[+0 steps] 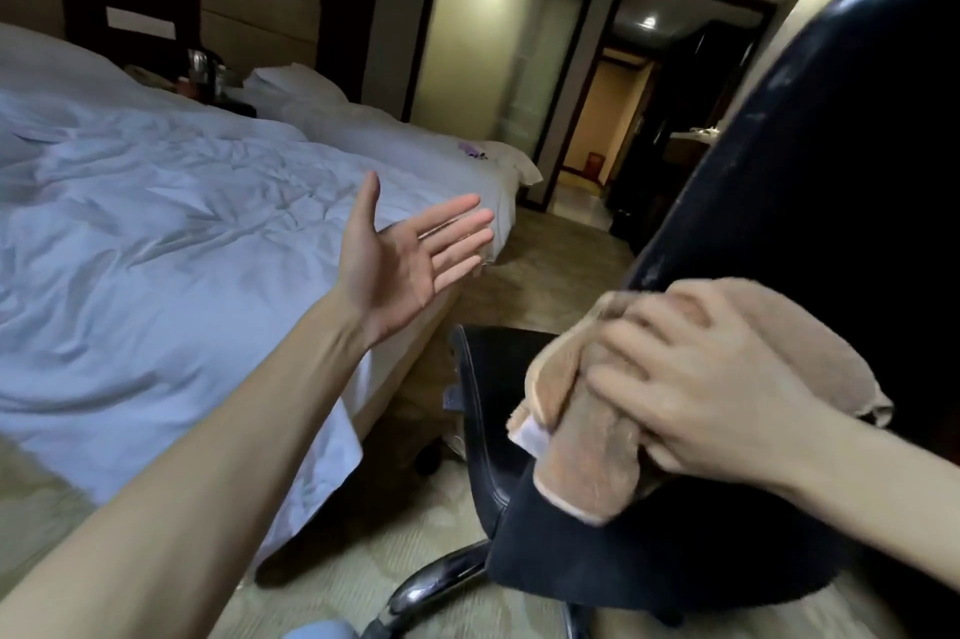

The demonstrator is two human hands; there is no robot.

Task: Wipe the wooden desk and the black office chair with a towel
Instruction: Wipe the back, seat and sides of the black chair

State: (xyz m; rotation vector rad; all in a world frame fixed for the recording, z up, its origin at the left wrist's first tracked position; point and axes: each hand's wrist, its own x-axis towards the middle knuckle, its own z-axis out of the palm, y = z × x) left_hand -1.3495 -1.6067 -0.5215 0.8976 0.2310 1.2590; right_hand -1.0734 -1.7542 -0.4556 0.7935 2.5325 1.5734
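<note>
Gripping the bunched tan towel (582, 456) against the black office chair (831, 145) near its seat, the right hand (717, 378) may shove the wheeled chair away, since the spread left hand (395, 264) braces nothing.

Tan towel (587, 436) bunched on black office chair (810, 202) seat — chair's backrest upright, scuffed
</note>
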